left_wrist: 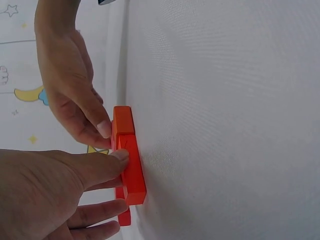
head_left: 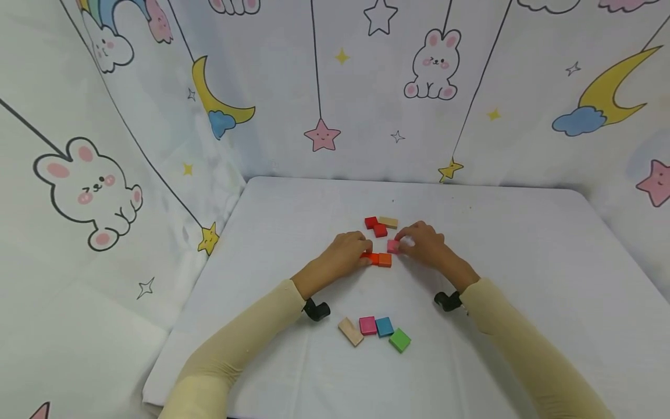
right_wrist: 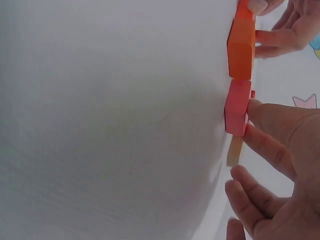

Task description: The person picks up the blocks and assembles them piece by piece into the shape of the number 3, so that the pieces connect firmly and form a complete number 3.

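On white table (head_left: 523,250) | left hand (head_left: 342,254) pinches red block (left_wrist: 132,172) touching orange block (head_left: 384,260) | right hand (head_left: 425,244) pinches pink block (right_wrist: 237,107)

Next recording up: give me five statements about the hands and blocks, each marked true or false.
1. The right hand pinches a pink block. True.
2. The green block lies nearer the person than the orange block. True.
3. The left hand grips the green block. False: it holds a red-orange block.
4. The blue block lies between the two hands. False: it lies between the magenta block and the green block.
5. A bare-wood block lies beside two red blocks. True.
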Motion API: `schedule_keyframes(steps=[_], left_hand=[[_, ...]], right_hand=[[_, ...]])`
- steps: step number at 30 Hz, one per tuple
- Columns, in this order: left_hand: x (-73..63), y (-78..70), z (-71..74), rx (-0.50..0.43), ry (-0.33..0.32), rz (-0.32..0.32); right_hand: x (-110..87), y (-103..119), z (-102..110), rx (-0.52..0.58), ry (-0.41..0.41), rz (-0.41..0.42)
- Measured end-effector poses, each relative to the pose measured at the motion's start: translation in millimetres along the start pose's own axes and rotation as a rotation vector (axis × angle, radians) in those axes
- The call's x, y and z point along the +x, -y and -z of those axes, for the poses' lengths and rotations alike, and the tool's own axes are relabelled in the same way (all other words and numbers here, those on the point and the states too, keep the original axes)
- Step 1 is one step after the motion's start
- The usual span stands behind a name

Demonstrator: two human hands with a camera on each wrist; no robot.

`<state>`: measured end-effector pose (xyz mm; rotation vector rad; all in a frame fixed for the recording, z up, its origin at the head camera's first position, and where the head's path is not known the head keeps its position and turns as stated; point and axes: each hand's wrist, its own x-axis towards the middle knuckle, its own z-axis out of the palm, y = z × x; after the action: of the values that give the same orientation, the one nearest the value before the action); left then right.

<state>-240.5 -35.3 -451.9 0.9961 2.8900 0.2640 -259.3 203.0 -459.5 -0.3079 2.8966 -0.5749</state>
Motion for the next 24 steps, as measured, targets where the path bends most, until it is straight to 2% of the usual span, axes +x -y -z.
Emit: schedule_keyframes(steps=[8, 24], left_hand=[[0.7, 0.5, 0.2, -0.004, 0.009, 0.009], [2.0, 1.4, -1.0, 0.0, 0.007, 0.005]], right_hand=[[-8.1, 11.4, 0.4, 0.016, -0.021, 0.032], [-7.1, 11.8, 0.0, 0.017, 0.001, 0.052]])
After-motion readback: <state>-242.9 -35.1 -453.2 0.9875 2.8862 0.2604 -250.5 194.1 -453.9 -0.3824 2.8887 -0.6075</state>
